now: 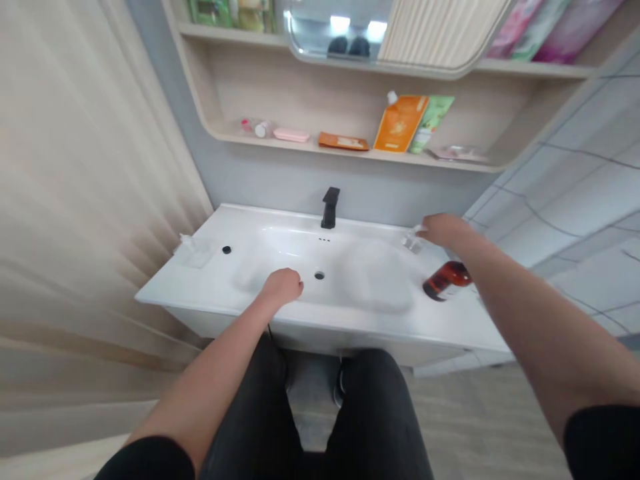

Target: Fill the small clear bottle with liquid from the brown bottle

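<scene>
My left hand (283, 285) is closed in a fist over the front of the white sink basin (370, 267). Its fingertips curl out of sight, so I cannot see whether anything is inside. At the right back of the counter, my right hand (443, 229) pinches a small clear container (413, 241), blurred and standing or held just at the counter's surface. An amber bottle (447, 280) with a dark label is below that hand, partly hidden by my right forearm. The black faucet (330, 207) rises behind the basin, and the drain (319, 275) lies just right of my left fist.
A clear item (194, 251) lies at the counter's left end, near a black round hole (227, 250). Above is a wall shelf (300, 148) with an orange pouch (401, 124), a green tube (432, 125) and small packets. A pale curtain (100, 167) hangs at left.
</scene>
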Demonstrator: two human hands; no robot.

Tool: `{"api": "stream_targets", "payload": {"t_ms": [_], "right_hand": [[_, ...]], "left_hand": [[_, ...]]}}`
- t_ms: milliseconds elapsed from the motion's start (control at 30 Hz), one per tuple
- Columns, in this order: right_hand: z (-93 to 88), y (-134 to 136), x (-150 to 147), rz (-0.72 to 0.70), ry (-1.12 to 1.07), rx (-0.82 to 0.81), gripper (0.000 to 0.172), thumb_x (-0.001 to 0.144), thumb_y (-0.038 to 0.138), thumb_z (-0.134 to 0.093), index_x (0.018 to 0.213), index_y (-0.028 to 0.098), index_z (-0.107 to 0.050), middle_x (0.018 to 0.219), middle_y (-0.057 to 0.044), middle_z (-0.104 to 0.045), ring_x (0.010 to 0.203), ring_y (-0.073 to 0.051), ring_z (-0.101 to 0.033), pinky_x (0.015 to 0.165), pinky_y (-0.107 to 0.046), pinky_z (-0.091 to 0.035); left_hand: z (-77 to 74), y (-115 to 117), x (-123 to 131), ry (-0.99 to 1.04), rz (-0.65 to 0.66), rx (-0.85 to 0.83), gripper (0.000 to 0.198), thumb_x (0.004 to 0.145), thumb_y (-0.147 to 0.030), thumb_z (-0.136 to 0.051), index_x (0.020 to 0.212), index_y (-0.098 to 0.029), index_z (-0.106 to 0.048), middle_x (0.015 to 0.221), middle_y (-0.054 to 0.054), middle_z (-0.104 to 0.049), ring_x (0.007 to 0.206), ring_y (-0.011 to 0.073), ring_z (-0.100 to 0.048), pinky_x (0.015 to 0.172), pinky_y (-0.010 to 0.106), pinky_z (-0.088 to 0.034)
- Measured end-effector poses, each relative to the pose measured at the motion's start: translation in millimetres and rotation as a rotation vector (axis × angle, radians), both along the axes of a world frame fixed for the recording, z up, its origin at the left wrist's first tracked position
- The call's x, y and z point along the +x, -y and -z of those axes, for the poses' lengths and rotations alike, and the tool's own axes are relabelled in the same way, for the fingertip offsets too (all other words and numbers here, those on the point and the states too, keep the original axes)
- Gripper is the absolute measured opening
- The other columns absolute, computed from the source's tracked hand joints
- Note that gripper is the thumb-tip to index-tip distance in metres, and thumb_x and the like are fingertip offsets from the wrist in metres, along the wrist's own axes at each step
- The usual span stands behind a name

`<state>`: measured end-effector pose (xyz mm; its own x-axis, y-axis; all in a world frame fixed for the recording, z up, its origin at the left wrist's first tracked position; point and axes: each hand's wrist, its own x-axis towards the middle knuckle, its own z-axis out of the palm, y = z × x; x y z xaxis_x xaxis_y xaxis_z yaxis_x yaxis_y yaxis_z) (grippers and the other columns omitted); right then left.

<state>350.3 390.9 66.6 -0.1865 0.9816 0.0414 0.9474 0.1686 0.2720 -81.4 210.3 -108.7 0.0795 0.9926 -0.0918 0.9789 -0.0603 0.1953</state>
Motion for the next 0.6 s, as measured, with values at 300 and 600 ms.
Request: {"api": "stream_targets", "payload": {"t_ms": [300,600], "right_hand": [[-68.8,51.8,-53.5,-0.225,-0.08,0.06,0.042,0.104,0.048,-0.075,0.125,0.012,-0.082,0.118,-0.021,-0.08,0.11,-0.03,-0.073,0.089,-0.035,-0.047],[-30.0,124.5,-119.6,-0.53,-0.462,-0.091,0.033,0.089,0.054,-0.089,0.094,0.022,-0.083,0.085,-0.007,-0.078,0.085,-0.027,-0.072,0.08,-0.032,-0.048]], "left_hand": [[-3.0,4.3,0.2,-0.015,-0.003,0.034,0.042,0.105,-0.043,-0.053,0.104,-0.017,-0.086,0.109,0.022,-0.082,0.113,0.0365,-0.077,0.102,0.045,-0.055],[-1.4,8.9,21.3,0.983,0.171,0.069,0.107,0.075,-0.045,-0.093,0.168,-0.031,-0.041,0.168,0.019,-0.05,0.142,0.0331,-0.061,0.112,0.048,-0.054]]}}
